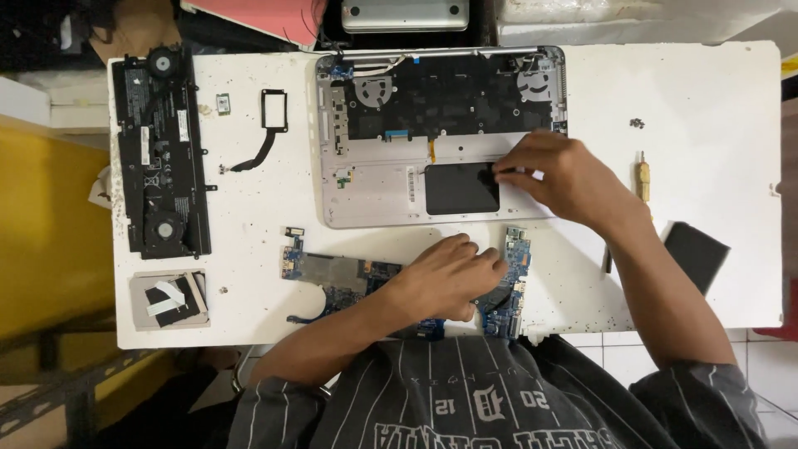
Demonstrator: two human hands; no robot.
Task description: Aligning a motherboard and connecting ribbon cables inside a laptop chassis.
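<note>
An opened silver laptop base [366, 195] lies upside down at the middle of the white table [706, 100], its dark inner board and a black rectangular pad [461, 189] exposed. My right hand [557, 176] rests on the base's lower right part, fingertips touching the right edge of the black pad. My left hand [449, 274] lies flat on a blue circuit board [332, 274] near the table's front edge, covering its middle. I cannot see anything gripped in either hand.
A black battery and fan assembly [162, 154] lies at the left. A grey square part [169, 299] sits at the front left, and a black frame with a cable [270, 120] lies beside the laptop. A screwdriver [642, 176] and black pouch [697, 254] lie right.
</note>
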